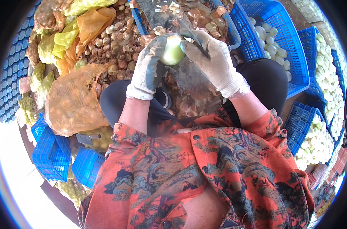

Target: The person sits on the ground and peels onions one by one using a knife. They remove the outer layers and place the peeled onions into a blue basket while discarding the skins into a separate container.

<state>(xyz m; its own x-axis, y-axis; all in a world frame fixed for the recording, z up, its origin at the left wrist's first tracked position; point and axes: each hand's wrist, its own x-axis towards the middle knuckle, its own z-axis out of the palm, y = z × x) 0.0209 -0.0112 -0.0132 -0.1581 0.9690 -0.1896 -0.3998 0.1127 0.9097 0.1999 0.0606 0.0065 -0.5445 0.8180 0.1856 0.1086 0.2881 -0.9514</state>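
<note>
Gloved in white knit with grey-coated fingers, my left hand [150, 64] grips a peeled, pale green-white onion [172, 51]. My right hand [212, 58], in a matching glove, closes around a knife [193, 35] whose dark blade shows near the onion; its handle is mostly hidden in the palm. The thumb of that hand touches the onion's right side. Below both hands lies a grey board [187, 73] scattered with bits of onion skin. Unpeeled onions [123, 37] are heaped beyond my left hand.
A blue crate [298, 63] holding peeled onions stands at the right, with more filled crates [293, 128] beyond. Loose skins [203, 17] fill a crate under the board. An orange mesh sack [73, 98] of onions leans by my left knee; blue crates [51, 151] stand behind it.
</note>
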